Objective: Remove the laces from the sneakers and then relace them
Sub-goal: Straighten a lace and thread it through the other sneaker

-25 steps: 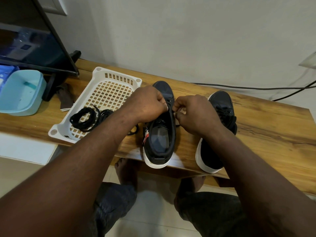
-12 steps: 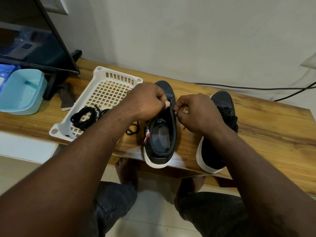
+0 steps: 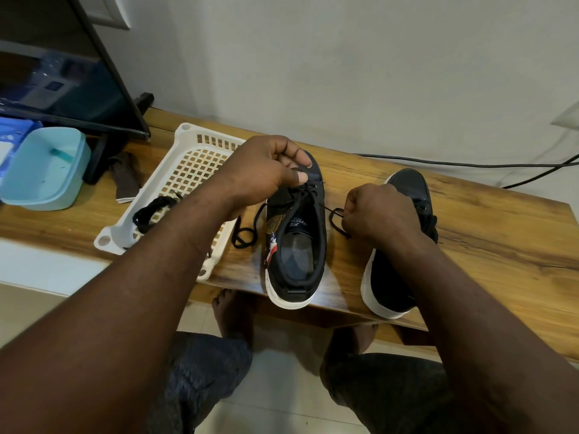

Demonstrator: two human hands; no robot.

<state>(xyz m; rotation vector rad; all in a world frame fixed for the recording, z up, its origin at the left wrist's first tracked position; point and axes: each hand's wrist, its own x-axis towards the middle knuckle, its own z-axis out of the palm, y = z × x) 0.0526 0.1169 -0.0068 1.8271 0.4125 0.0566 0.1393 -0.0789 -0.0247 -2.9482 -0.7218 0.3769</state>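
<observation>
Two black sneakers with white soles stand on the wooden table, toes toward the wall. My left hand holds the left sneaker at its tongue and front eyelets, thumb pressed on the tongue. My right hand pinches one end of the black lace and holds it out to the right of that shoe. The lace's other end loops on the table at the shoe's left. The right sneaker stands laced, partly hidden behind my right hand and forearm.
A white lattice basket left of the shoes holds a coiled black lace. Farther left are a light blue tub, a dark cloth and a monitor. Black cables run along the wall. My knees are below the table edge.
My right hand has drawn away to the right, pulling the lace end out through the eyelets. My left hand shifted up toward the shoe's toe. The two hands are now apart.
</observation>
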